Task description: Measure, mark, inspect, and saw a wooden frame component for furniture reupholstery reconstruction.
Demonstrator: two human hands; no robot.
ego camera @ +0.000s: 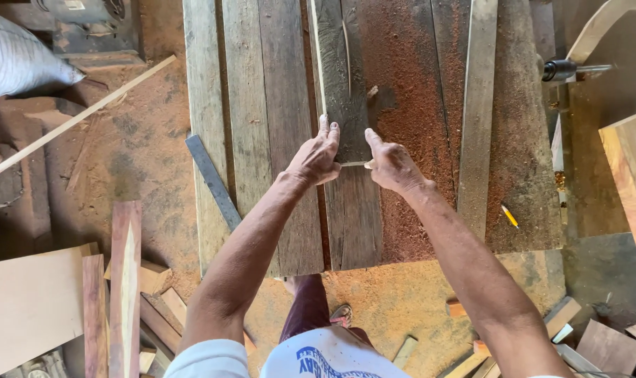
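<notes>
A weathered grey plank (342, 84) lies lengthwise on the wooden workbench (262, 140), its near end between my hands. My left hand (316, 155) rests on the plank's left near corner, fingers stretched forward along its edge. My right hand (391, 164) presses at the plank's right near corner, thumb pointing forward, fingers curled at the end. Reddish sawdust (409, 105) covers the bench right of the plank.
A long pale wooden strip (478, 105) lies along the bench's right side, a yellow pencil (510, 216) beside it. A flat metal ruler (213, 180) hangs off the bench's left edge. Offcuts and boards (125, 280) litter the sawdust-covered floor. A machine (87, 28) stands far left.
</notes>
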